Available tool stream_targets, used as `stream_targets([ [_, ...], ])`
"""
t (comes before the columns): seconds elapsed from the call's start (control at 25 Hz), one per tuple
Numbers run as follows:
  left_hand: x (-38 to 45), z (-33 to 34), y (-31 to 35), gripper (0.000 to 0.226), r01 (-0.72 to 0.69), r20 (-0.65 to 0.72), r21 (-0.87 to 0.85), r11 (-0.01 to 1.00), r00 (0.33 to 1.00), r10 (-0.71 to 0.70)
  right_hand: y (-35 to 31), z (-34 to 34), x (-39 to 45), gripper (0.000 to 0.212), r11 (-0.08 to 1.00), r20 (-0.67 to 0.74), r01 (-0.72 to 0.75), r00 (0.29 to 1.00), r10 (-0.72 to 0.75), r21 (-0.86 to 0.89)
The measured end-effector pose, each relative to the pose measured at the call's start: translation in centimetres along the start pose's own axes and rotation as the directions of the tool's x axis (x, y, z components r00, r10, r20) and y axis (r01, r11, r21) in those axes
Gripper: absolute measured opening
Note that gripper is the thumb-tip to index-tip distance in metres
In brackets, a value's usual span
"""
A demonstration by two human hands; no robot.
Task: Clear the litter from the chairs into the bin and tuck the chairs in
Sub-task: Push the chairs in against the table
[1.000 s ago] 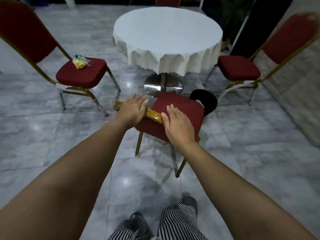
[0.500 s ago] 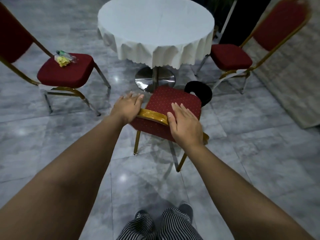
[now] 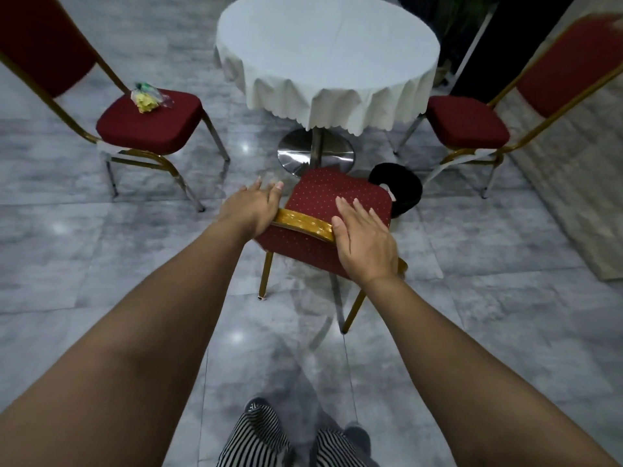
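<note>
Chair (image 3: 340,203) backrest top: L hand (image 3: 251,210) and R hand (image 3: 365,244) laid flat, fingers extended, grip released. Litter (image 3: 147,98) on L chair seat (image 3: 148,124).

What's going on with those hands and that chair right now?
Left hand and right hand flat on near chair backrest. Litter sits on left chair. Bin beside near chair.

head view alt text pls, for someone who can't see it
Both hands, left hand and right hand, rest open on the gold top rail of a red chair facing a round white-clothed table. A black bin stands beside it; crumpled litter lies on the left chair's seat.
</note>
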State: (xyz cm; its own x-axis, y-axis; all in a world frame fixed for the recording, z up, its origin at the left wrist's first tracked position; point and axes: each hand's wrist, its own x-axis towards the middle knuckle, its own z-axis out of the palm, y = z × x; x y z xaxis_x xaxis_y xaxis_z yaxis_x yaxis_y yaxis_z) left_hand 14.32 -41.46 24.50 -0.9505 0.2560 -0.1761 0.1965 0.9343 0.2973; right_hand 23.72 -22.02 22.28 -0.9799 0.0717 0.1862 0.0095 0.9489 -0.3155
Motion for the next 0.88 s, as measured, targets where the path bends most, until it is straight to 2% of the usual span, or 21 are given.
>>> stream_targets([
  [0.2, -3.0, 2.7, 4.1, 0.068, 0.154, -0.036, -0.03, 0.988, 0.987, -0.155, 5.0, -2.1, -1.2, 0.066, 0.996, 0.01, 0.086, 0.996, -0.087, 0.033],
  [0.48, -7.6, 5.3, 10.5, 0.066, 0.255, -0.168, -0.137, 0.957, 0.946, -0.276, 10.5, -4.1, -2.0, 0.063, 0.976, 0.032, 0.216, 0.976, -0.216, 0.011],
  [0.72, -8.1, 7.1, 12.0, 0.059, 0.225, -0.264, -0.192, 0.955, 0.925, -0.271, 11.9, -4.6, -2.5, 0.063, 0.997, 0.008, 0.078, 0.997, -0.078, -0.005],
  [0.88, -7.5, 7.5, 11.4, 0.053, 0.181, -0.321, -0.172, 0.968, 0.919, -0.229, 12.3, -4.3, -2.4, 0.059, 0.996, -0.021, 0.091, 0.996, -0.091, -0.02],
])
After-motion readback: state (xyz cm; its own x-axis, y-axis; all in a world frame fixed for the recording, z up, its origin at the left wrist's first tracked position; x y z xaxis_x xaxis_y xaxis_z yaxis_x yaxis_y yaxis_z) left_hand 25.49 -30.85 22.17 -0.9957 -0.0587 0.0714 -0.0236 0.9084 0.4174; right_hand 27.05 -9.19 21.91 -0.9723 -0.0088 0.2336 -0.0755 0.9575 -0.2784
